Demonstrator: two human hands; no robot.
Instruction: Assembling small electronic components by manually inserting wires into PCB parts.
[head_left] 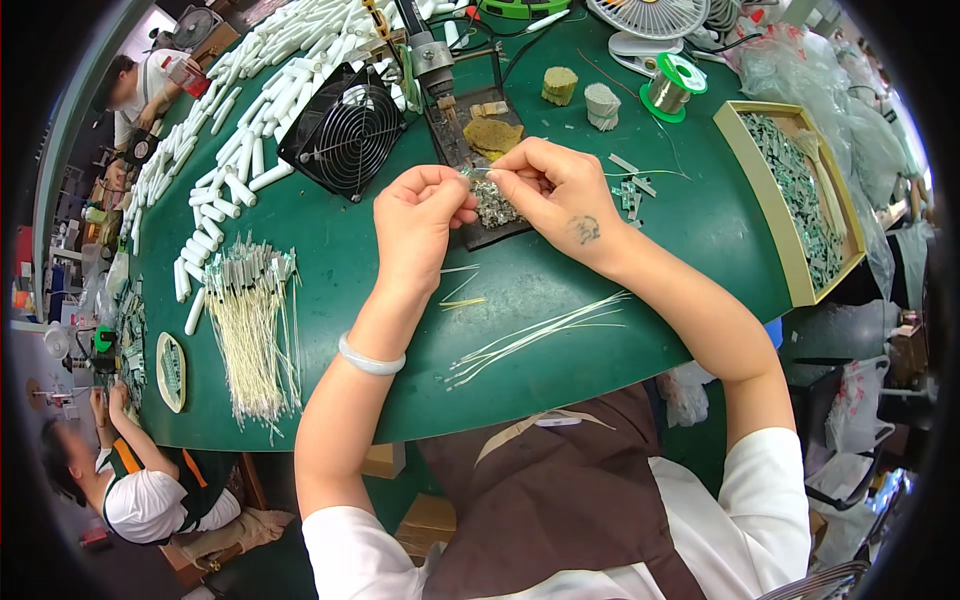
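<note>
Both hands meet over the middle of the green table, fingertips almost touching. My left hand (pixel 420 220) is closed in a pinch; the small piece between its fingers is too hidden to name. A thin pale wire (pixel 645 174) runs out to the right from my right hand (pixel 560 200), whose thumb and forefinger are pinched on it. Just beneath the fingers lies a heap of grey solder scraps (pixel 495 205) on a dark tray. Beyond it sit a worn yellow-brown sponge (pixel 492 136) and a clamped soldering iron (pixel 432 62). Loose pale wires (pixel 540 335) lie nearer me.
A black fan (pixel 345 130) stands left of the iron, before piled white tubes (pixel 250 150). Wired strips (pixel 255 340) lie in a bundle at left. A solder spool (pixel 673 88) is at back right, a box of small circuit boards (pixel 850 240) at far right. Two people work at left.
</note>
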